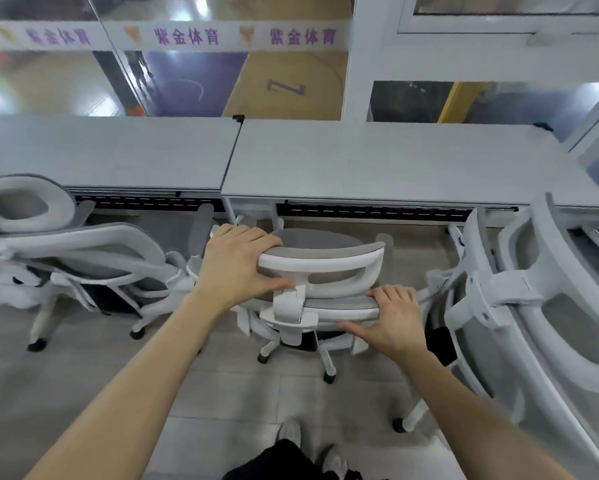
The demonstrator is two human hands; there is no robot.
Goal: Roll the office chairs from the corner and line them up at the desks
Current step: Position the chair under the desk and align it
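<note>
Under desk: chair seat hidden; hands grip headrest.

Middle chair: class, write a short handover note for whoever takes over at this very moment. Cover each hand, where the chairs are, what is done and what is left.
Left hand: grips the left end of the middle chair's headrest.
Right hand: grips the top edge of its backrest.
Chairs: the middle chair faces the right desk, near its left end, not yet tucked in. The left chair stands at the left desk. The right chair stands angled at the right desk's right end.
Done: three chairs are at the desks.
Left: probably push the middle one in and straighten the right one.
</note>
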